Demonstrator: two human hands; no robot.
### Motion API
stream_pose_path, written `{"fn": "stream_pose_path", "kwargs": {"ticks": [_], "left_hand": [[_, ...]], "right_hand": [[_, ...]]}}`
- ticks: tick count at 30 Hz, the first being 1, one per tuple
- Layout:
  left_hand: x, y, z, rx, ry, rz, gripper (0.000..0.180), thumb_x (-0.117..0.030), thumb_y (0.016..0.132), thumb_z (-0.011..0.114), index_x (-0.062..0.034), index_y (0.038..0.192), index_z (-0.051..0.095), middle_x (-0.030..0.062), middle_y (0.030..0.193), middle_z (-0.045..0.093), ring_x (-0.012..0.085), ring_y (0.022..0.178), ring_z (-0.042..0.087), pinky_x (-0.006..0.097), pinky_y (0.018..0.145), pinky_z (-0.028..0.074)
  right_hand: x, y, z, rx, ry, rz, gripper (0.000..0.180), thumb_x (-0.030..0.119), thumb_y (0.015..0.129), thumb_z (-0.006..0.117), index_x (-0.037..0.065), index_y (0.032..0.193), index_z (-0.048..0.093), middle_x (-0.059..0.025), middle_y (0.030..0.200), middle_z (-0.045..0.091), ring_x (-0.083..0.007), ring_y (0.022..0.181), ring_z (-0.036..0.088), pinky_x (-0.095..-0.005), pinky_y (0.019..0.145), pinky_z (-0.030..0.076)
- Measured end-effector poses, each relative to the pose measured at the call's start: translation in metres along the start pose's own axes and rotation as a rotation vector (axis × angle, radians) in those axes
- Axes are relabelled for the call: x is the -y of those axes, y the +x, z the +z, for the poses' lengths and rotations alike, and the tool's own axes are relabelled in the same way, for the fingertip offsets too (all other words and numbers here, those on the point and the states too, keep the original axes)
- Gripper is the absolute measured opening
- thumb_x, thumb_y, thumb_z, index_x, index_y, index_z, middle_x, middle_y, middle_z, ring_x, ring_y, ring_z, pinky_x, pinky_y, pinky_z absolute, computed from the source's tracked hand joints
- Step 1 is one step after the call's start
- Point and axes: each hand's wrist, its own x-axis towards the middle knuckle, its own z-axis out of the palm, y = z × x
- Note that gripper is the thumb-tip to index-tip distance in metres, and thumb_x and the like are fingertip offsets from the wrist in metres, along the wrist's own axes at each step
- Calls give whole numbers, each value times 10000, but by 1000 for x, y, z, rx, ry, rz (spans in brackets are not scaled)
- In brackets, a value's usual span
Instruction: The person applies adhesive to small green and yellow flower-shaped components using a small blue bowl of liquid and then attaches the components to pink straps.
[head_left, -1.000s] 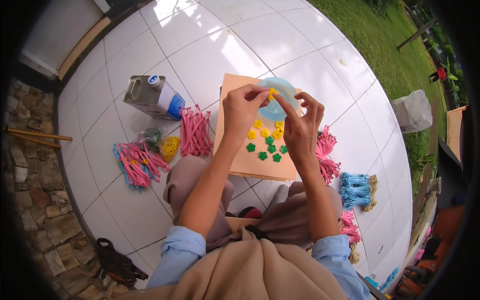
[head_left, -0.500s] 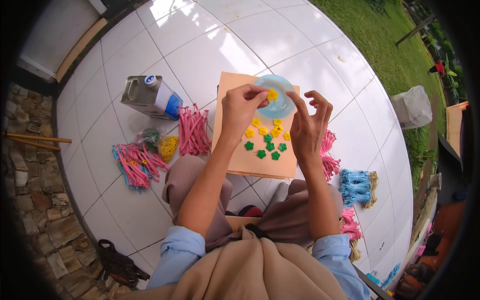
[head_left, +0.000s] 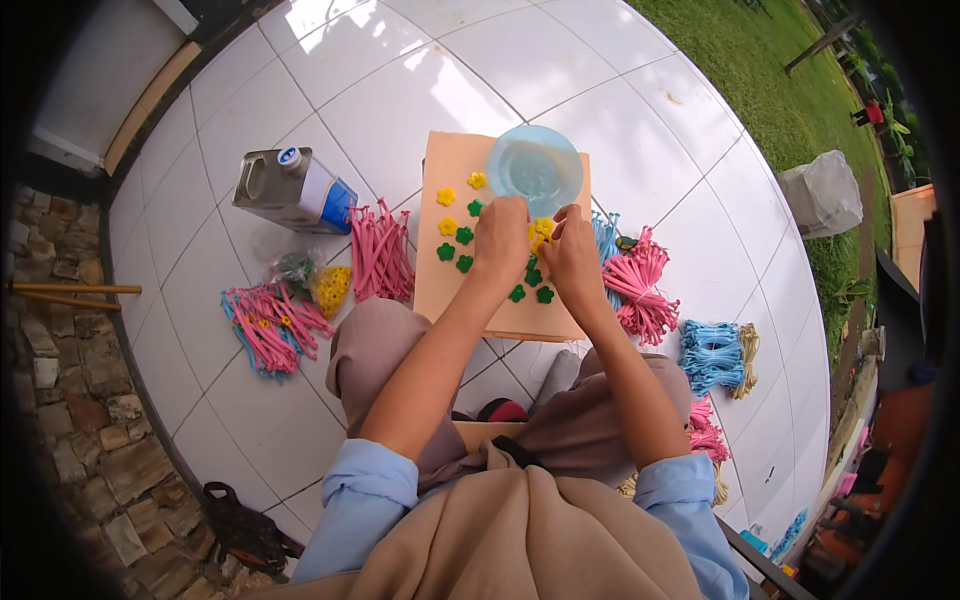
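Note:
My left hand [head_left: 500, 240] is lowered over the peach board [head_left: 445, 300], its fingers closed, with a yellow flower [head_left: 531, 232] showing at their edge. Close beside it, my right hand [head_left: 573, 258] has its thumb and fingers pinched together; whatever they hold is hidden. More small yellow flowers [head_left: 544, 227] show between the two hands, some partly covered. Green flowers [head_left: 516, 293] lie below them, and further green and yellow ones lie left of my left wrist. Just beyond my fingertips, a light blue bowl [head_left: 520, 150] stands on the board's far part.
Left of the board are a metal can [head_left: 290, 190], pink strands [head_left: 380, 250], a bag of yellow pieces [head_left: 332, 290] and a pink-and-blue bundle [head_left: 270, 330]. Pink bundles [head_left: 640, 290] and blue ones [head_left: 710, 355] lie to the right on white tiles [head_left: 420, 90].
Both hands have come down and closer together, from above the bowl's near side onto the flowers. The right fingers have gone from spread to pinched. My view has shifted slightly.

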Motion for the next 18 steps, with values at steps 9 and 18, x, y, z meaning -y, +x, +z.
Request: {"fn": "stream_pose_path", "kwargs": {"ticks": [9,18], "left_hand": [[-8,-4,-19,4,204,29,78,-49,752,625,13,790,653,172,749,641,303,722,635,364,661,503],[-16,-2,-48,101,-347,30,106,-63,746,634,30,792,653,163,738,648,261,707,645,334,676,509]], "right_hand": [[3,9,-8,123,126,111,319,-73,705,562,3,956,380,-154,721,561,-306,678,564,-369,624,454],[8,34,-26,89,494,189,324,-17,764,617,37,999,400,-98,779,593,-175,721,600,-276,649,472]]}}
